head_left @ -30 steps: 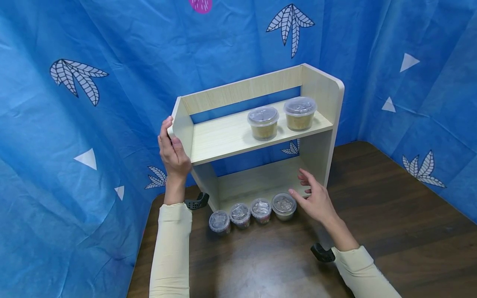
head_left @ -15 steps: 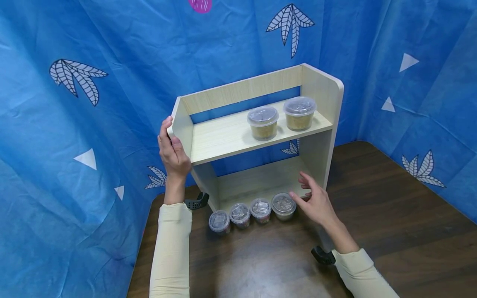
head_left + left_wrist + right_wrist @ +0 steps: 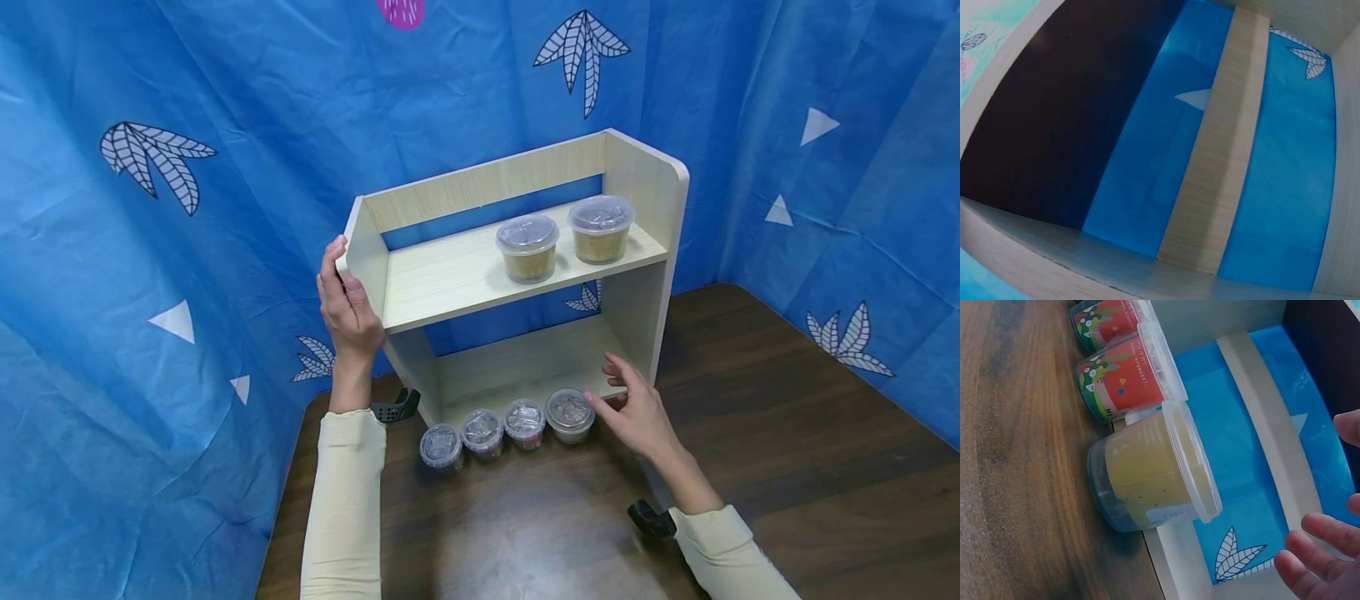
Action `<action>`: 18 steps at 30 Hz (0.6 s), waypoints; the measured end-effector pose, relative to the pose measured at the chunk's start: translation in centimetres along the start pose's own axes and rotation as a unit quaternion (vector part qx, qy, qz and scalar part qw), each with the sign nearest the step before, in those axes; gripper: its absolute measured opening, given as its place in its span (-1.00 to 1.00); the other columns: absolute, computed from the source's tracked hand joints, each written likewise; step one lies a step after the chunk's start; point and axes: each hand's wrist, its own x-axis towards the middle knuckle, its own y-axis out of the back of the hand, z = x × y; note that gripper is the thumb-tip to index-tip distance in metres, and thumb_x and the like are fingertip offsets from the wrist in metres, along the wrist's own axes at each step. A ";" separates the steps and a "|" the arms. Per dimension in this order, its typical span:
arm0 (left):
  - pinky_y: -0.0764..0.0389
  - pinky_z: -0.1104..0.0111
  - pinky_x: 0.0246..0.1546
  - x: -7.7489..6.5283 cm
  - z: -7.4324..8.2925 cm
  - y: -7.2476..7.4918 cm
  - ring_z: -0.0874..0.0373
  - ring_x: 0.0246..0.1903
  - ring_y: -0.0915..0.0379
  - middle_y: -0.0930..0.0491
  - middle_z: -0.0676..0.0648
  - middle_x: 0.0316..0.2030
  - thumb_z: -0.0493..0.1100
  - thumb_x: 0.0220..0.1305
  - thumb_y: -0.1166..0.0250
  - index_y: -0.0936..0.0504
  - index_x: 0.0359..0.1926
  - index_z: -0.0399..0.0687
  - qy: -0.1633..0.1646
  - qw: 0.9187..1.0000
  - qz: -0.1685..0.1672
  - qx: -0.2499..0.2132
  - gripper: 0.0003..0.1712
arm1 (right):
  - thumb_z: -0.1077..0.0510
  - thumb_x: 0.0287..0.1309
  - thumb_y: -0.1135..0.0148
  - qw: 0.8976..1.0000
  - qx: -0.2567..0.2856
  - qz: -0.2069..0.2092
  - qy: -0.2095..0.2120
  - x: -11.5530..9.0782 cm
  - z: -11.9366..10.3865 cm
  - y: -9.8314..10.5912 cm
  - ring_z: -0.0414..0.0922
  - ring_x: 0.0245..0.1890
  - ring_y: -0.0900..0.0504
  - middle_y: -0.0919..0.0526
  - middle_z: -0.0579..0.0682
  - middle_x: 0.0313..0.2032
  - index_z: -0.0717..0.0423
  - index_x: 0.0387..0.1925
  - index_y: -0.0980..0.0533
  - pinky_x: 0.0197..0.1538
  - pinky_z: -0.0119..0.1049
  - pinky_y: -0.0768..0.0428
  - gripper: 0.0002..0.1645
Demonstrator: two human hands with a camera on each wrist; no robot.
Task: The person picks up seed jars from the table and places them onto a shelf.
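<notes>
My left hand [image 3: 349,315] holds the front edge of the left side panel of a pale wooden two-tier shelf [image 3: 450,275], with the thumb toward the front. My right hand [image 3: 636,412] hovers with spread, slightly bent fingers beside a lidded tub [image 3: 570,417] of yellowish contents. In the right wrist view, fingertips [image 3: 1319,550] stand apart from this yellowish tub [image 3: 1147,469]. Left of it, several smaller lidded cups form a row, including a red-labelled cup [image 3: 1125,378]. On the upper tier stand two lidded tubs, a left one [image 3: 528,250] and a right one [image 3: 602,229].
A dark brown wooden table [image 3: 757,433] carries the shelf and the row of cups. A blue patterned curtain [image 3: 465,75] hangs behind and at both sides. The lower tier's floor [image 3: 517,358] lies behind the front row.
My right hand has sunk slightly, its thumb a little closer to the yellowish tub. My left hand, the shelf and the cups keep their places.
</notes>
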 end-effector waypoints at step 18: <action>-0.50 0.13 0.14 0.0 -0.2 -0.1 -0.01 0.22 -0.35 -0.41 -0.15 0.28 0.10 0.51 0.10 -0.34 0.26 -0.29 -0.005 1.000 0.001 -0.001 -0.41 | 0.03 0.20 -0.37 0.999 -0.001 -0.023 -0.031 -0.5 0.6 -0.4 0.23 0.06 -0.57 -0.53 0.34 0.14 0.24 0.40 -0.23 0.01 0.18 -0.55 -0.15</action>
